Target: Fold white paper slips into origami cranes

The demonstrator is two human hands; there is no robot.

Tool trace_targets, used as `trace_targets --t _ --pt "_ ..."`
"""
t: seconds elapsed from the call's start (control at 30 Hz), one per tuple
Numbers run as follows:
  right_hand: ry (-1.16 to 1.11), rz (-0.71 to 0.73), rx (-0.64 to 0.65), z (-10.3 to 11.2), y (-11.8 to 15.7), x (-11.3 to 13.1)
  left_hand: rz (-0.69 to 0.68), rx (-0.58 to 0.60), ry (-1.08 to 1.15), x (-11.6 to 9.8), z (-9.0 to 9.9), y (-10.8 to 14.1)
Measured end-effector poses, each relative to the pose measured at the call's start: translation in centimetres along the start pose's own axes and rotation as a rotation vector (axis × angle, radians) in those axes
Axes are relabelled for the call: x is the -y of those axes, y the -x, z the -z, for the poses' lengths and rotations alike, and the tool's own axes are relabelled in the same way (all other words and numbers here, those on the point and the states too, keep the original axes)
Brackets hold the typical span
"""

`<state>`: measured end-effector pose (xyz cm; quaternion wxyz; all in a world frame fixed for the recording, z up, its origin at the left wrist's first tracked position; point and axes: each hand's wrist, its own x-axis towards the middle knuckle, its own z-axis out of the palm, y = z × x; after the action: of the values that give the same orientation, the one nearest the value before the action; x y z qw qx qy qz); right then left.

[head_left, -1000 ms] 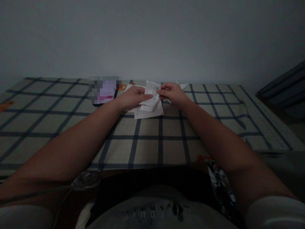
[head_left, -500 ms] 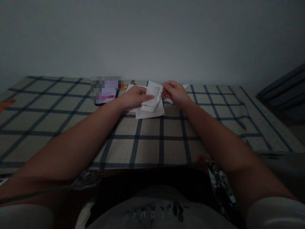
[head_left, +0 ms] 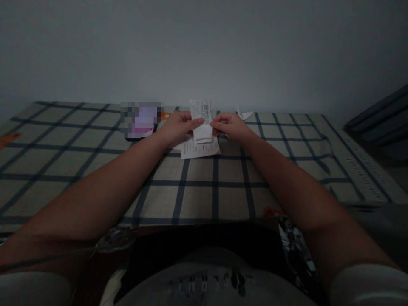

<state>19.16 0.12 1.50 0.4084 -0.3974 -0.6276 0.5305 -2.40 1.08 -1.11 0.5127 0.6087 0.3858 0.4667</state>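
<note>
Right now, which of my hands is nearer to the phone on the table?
Left. Your left hand is just to the right of the phone, holding a white paper slip; your right hand is farther right, at the slip's right edge.

Hands number two, one left hand and one right hand, with two bare forearms and two pale sleeves. Paper comes to at least three pieces: one folded slip, one printed sheet and one white scrap; overlaps leave the exact total unclear. There is one phone, one checked counter and one wall. Orange patches add up to three. One lettered shirt front shows, plus one crinkled clear wrapping and one black-and-white patterned fabric.
</note>
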Motion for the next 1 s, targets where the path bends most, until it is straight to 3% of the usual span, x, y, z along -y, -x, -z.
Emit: trace_targets --t 0.17,0.3,0.57,0.77,1.0 --pt "-0.035 -0.015 -0.055 0.1 -0.1 0.0 0.015 0.019 -0.042 -0.6 0.0 0.3" --pt "-0.115 -0.062 -0.008 0.0 -0.3 -0.5 -0.005 -0.011 -0.039 -0.6 0.0 0.4" --pt "-0.072 0.004 -0.029 0.2 -0.6 -0.8 -0.047 -0.033 -0.074 -0.5 -0.3 0.4" --pt "-0.099 -0.006 0.064 0.5 -0.8 -1.4 -0.106 -0.061 -0.080 -0.5 -0.1 0.2" --pt "-0.071 -0.003 0.025 0.5 -0.8 -1.4 -0.101 -0.070 -0.093 -0.4 -0.2 0.0"
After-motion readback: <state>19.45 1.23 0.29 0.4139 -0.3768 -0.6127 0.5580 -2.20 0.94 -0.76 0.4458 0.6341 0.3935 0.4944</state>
